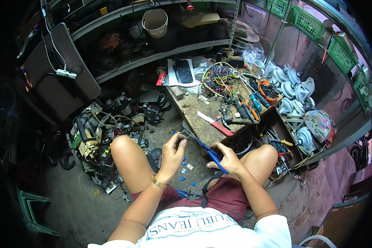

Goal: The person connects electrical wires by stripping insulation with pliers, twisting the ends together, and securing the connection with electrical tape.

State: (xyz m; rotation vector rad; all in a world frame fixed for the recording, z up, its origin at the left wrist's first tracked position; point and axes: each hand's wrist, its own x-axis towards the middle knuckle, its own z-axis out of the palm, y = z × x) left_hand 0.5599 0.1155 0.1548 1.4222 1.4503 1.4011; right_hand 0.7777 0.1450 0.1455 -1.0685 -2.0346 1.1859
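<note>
My right hand (227, 160) is wrapped round a pair of blue-handled pliers (213, 153), with their dark long jaws pointing up and left. At the jaw tips, my left hand (173, 151) pinches a small thin piece with a bit of green on it, too small to name. Both hands are above the gap between my knees, just in front of a wooden worktable (193, 108). On the table's near edge lies a knife (216, 124) with a red handle. Beyond it sits a tangled bundle of coloured wires (223, 82).
More pliers (246, 108), screwdrivers (257, 99) and an orange bowl (269, 90) crowd the table's right side. White plastic wheels (295, 93) are heaped farther right. Scrap electronics (91, 140) are piled on the floor at left. Small blue pieces (183, 178) lie between my feet.
</note>
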